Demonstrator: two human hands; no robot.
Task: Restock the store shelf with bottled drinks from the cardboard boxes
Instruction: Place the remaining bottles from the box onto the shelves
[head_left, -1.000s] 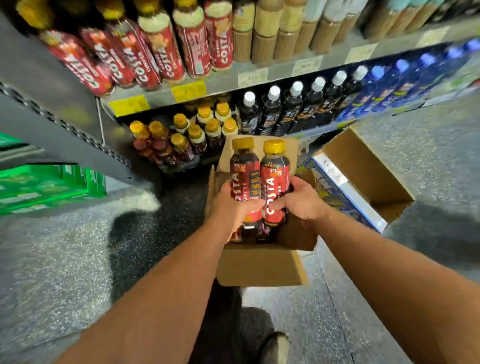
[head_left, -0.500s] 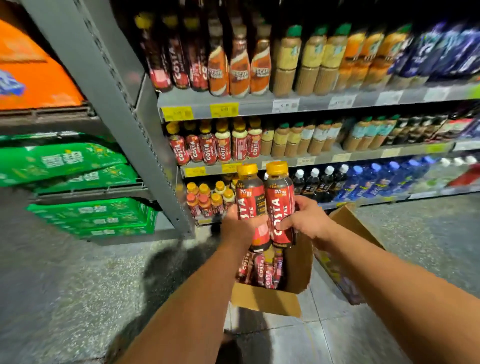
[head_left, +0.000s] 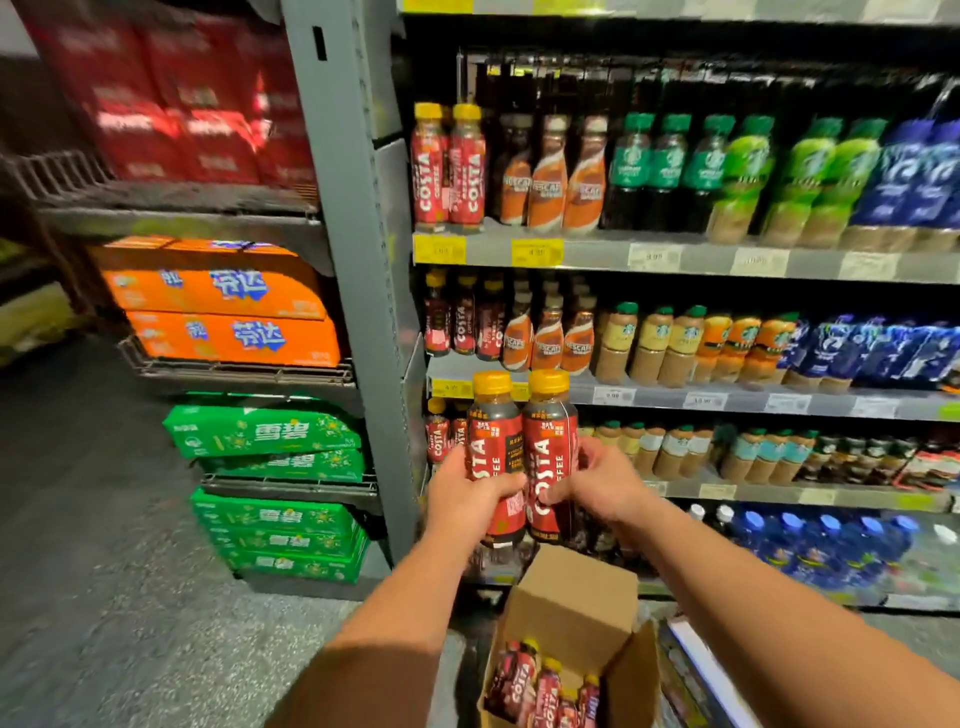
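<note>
Both arms stretched forward, side by side. Left hand (head_left: 470, 493) grips left Costa bottle (head_left: 494, 452), right hand (head_left: 597, 480) grips right Costa bottle (head_left: 550, 452), both upright, touching, before shelf (head_left: 727, 400), above open cardboard box (head_left: 571, 613).

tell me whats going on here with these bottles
A person is restocking the store shelf. The left hand grips one Costa Coffee bottle and the right hand grips a second Costa Coffee bottle, upright and side by side in front of the shelving, not yet set down. Below, an open cardboard box holds more Costa bottles.
</note>
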